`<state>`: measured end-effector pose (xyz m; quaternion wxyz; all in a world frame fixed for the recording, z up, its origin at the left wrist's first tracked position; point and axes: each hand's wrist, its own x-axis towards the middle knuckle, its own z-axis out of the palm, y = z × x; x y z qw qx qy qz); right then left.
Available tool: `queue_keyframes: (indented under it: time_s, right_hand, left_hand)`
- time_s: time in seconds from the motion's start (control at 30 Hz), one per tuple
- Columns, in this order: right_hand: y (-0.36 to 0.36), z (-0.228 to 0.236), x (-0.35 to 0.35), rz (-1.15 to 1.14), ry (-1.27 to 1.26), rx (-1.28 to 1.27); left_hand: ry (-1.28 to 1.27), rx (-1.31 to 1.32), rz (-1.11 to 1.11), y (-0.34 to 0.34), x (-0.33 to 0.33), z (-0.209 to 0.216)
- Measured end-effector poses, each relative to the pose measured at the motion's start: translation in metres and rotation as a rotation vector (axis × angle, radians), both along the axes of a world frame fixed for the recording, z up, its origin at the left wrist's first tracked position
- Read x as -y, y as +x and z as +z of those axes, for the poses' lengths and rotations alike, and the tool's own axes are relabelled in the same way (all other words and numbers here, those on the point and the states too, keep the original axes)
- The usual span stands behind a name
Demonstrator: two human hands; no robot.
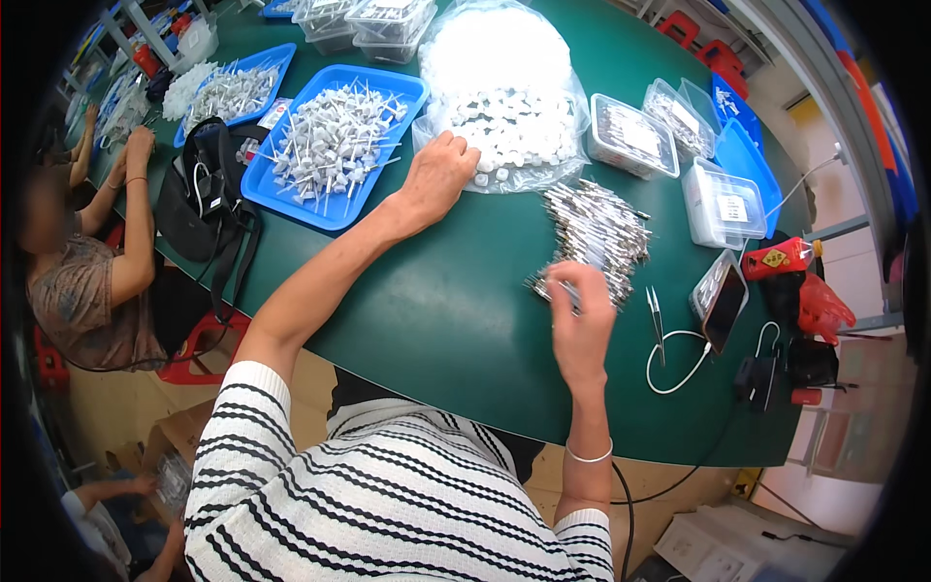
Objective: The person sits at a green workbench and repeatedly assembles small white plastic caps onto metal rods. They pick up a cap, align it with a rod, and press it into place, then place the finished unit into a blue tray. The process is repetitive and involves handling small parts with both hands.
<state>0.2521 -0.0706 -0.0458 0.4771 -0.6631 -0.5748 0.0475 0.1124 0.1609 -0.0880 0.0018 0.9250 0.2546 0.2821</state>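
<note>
My left hand (441,177) reaches to the left edge of a clear plastic bag (582,118) holding many small white caps (514,121). Its fingers are bent together at the caps, and whatever lies between them is hidden. My right hand (583,330) is over the near end of a pile of thin metal rods (603,233), slightly smeared by motion. Its fingers are curled in a pinch; I cannot make out what is in them. Left of the bag, a blue tray (335,218) is heaped with rods fitted with white caps (335,141).
Tweezers (656,325), a white cable (652,378) and a phone (724,315) lie to the right on the green table (436,330). Clear plastic boxes (632,136) and a red bottle (781,258) stand beyond. A black bag (199,199) and a co-worker (92,272) are at the left.
</note>
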Motion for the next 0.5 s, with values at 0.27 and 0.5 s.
queue_keyframes:
  time_s: [0.27, 0.5]
  right_hand:
    - [0.026, -0.009, 0.001, 0.081, 0.248, -1.067]
    - [-0.027, -0.017, -0.016, 0.278, 0.183, -1.379]
  left_hand:
    - [-0.907, 0.362, -0.131, -0.020, 0.059, 0.023]
    - [-1.961, 0.785, -0.293, -0.012, 0.102, 0.011]
